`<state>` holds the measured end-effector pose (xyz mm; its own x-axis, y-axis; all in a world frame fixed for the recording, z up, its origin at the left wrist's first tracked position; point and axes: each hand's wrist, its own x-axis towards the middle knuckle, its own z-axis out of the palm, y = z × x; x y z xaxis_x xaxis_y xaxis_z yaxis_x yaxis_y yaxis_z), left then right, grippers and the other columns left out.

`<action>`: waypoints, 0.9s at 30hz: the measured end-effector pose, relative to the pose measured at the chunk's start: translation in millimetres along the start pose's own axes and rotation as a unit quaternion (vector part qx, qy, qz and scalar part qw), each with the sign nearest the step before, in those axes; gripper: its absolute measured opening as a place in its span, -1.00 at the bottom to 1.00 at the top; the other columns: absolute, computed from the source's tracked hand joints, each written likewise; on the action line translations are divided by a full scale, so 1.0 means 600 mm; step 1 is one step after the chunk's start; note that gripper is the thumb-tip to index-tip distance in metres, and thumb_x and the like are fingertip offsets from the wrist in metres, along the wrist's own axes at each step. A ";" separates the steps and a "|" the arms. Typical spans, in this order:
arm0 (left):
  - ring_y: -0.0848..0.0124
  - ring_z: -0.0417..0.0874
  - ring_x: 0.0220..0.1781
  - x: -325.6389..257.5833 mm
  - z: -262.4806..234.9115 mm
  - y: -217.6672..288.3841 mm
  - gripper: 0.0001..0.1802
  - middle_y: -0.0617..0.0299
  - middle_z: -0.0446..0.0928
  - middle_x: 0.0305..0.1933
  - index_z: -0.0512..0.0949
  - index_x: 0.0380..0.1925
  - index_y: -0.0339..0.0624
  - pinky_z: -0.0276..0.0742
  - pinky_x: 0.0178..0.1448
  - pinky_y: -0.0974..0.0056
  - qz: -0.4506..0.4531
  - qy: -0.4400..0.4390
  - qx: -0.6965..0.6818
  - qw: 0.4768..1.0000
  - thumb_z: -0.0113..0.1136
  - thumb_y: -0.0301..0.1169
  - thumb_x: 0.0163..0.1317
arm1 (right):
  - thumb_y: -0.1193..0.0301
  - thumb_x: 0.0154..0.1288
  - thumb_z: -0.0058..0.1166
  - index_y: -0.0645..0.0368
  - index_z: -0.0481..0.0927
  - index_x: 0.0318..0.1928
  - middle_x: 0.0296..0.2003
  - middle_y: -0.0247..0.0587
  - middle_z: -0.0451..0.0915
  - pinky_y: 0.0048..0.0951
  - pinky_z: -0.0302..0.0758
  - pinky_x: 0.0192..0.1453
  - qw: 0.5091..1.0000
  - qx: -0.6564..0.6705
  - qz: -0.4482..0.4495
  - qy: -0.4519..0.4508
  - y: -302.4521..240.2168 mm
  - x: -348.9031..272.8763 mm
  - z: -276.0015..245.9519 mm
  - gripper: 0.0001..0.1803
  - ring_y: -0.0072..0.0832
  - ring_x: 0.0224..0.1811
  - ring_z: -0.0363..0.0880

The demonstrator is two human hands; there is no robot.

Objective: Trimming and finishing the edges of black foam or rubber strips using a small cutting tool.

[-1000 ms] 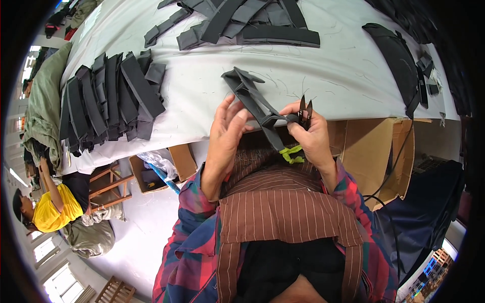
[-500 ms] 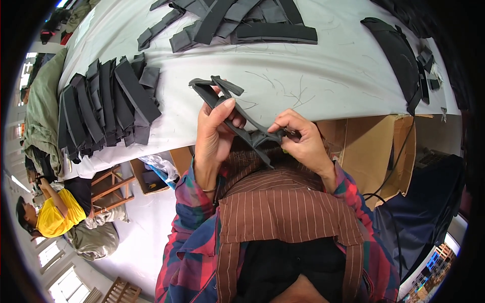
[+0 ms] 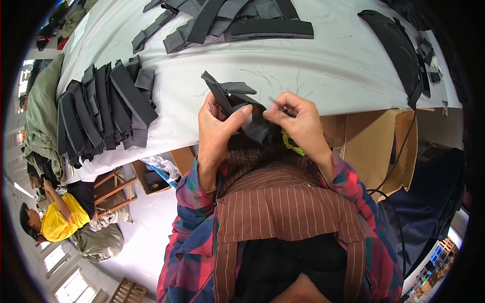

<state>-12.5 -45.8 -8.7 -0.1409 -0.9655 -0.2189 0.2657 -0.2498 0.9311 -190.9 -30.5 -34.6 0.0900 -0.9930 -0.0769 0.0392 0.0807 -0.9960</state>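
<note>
Both grips pinch one dark strap (image 3: 237, 103).

A dark grey fabric piece (image 3: 237, 108), made of flat strap-like strips joined at angles, is held up off the white counter (image 3: 323, 76), just above its near edge. Its upper strips point up and left, 1 end folded over; its lower part hangs crumpled and darker.

Both hands raised close together, left hand (image 3: 217, 129) pinching, right hand (image 3: 298, 123) fingers curled
</note>
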 end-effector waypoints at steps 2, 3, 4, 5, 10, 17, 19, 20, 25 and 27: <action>0.47 0.59 -0.12 0.004 -0.003 -0.002 -0.55 0.15 0.58 -0.17 0.42 -0.05 -0.33 0.50 -0.02 0.39 -0.005 -0.011 0.022 1.000 0.34 -0.48 0.05 | 0.47 0.15 0.26 0.22 0.53 -0.43 -0.55 -0.52 0.49 -0.65 0.33 -0.38 1.000 0.001 0.023 0.021 -0.003 0.001 -0.017 -0.85 -0.76 -0.45 0.36; 0.47 0.59 -0.12 0.007 -0.005 -0.005 -0.55 0.15 0.58 -0.17 0.42 -0.05 -0.33 0.50 -0.02 0.39 -0.006 -0.011 0.022 1.000 0.34 -0.48 0.05 | 0.47 0.15 0.26 0.21 0.53 -0.43 -0.55 -0.52 0.49 -0.66 0.32 -0.38 0.998 0.001 0.045 0.040 -0.006 0.001 -0.027 -0.85 -0.77 -0.45 0.35; 0.47 0.59 -0.11 0.011 -0.007 -0.010 -0.55 0.15 0.58 -0.16 0.41 -0.05 -0.34 0.50 0.00 0.39 -0.010 -0.015 0.012 1.000 0.33 -0.50 0.05 | 0.46 0.15 0.25 0.24 0.53 -0.39 -0.53 -0.49 0.51 -0.64 0.35 -0.34 0.997 -0.038 0.054 0.047 -0.006 0.000 -0.038 -0.85 -0.77 -0.43 0.38; 0.46 0.59 -0.11 0.014 -0.008 -0.014 -0.55 0.14 0.58 -0.15 0.41 -0.04 -0.35 0.50 0.01 0.38 -0.014 -0.019 0.003 1.000 0.32 -0.51 0.06 | 0.46 0.15 0.25 0.24 0.53 -0.39 -0.53 -0.49 0.51 -0.64 0.35 -0.34 0.997 -0.039 0.056 0.047 -0.009 -0.002 -0.045 -0.85 -0.77 -0.43 0.38; 0.47 0.58 -0.09 0.020 0.008 -0.023 -0.56 0.13 0.55 -0.10 0.39 -0.05 -0.37 0.50 0.04 0.37 -0.029 -0.042 0.026 0.998 0.29 -0.52 0.07 | 0.38 0.12 0.24 0.19 0.58 -0.23 -0.43 -0.27 0.60 -0.47 0.45 -0.22 0.969 -0.244 -0.012 0.032 -0.048 -0.019 -0.063 -0.78 -0.48 -0.33 0.56; 0.51 0.52 -0.12 0.024 0.021 -0.031 -0.58 0.17 0.52 -0.14 0.37 -0.07 -0.36 0.47 -0.01 0.40 -0.011 -0.066 0.116 0.991 0.26 -0.52 0.07 | 0.39 0.06 0.22 0.10 0.61 -0.30 -0.40 -0.32 0.61 -0.33 0.37 -0.25 0.877 -0.453 -0.144 -0.066 -0.034 -0.017 -0.078 -0.84 -0.28 -0.37 0.50; 0.51 0.52 -0.13 0.026 0.019 -0.035 -0.58 0.17 0.52 -0.15 0.37 -0.07 -0.36 0.46 -0.02 0.40 -0.013 -0.068 0.115 0.991 0.26 -0.51 0.06 | 0.39 0.06 0.22 0.09 0.60 -0.32 -0.42 -0.34 0.60 -0.33 0.34 -0.27 0.871 -0.460 -0.159 -0.070 -0.036 -0.015 -0.078 -0.85 -0.30 -0.38 0.49; 0.51 0.51 -0.14 0.026 0.018 -0.036 -0.57 0.17 0.52 -0.15 0.36 -0.08 -0.36 0.46 -0.02 0.40 -0.014 -0.069 0.115 0.991 0.26 -0.51 0.06 | 0.39 0.06 0.22 0.08 0.60 -0.34 -0.44 -0.36 0.59 -0.34 0.31 -0.30 0.864 -0.466 -0.176 -0.074 -0.036 -0.014 -0.077 -0.87 -0.32 -0.40 0.47; 0.52 0.51 -0.14 0.029 0.018 -0.030 -0.58 0.18 0.51 -0.16 0.36 -0.07 -0.37 0.47 -0.04 0.41 -0.018 -0.073 0.109 0.991 0.26 -0.51 0.06 | 0.38 0.02 0.24 0.06 0.60 -0.36 -0.46 -0.40 0.55 -0.36 0.22 -0.29 0.846 -0.478 -0.217 -0.099 -0.037 -0.002 -0.082 -0.86 -0.35 -0.41 0.41; 0.52 0.51 -0.15 0.028 0.018 -0.029 -0.58 0.18 0.51 -0.16 0.36 -0.07 -0.37 0.47 -0.04 0.41 -0.021 -0.077 0.106 0.991 0.25 -0.51 0.07 | 0.37 0.00 0.25 0.05 0.60 -0.37 -0.47 -0.41 0.54 -0.37 0.20 -0.28 0.839 -0.479 -0.235 -0.106 -0.033 0.004 -0.086 -0.85 -0.37 -0.41 0.39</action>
<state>-30.0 -57.0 -25.6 -0.2966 -0.9275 -0.2273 0.0528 -0.2536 0.9659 -243.0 -39.0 -17.4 0.4678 -0.8496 0.2435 -0.6887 -0.5231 -0.5021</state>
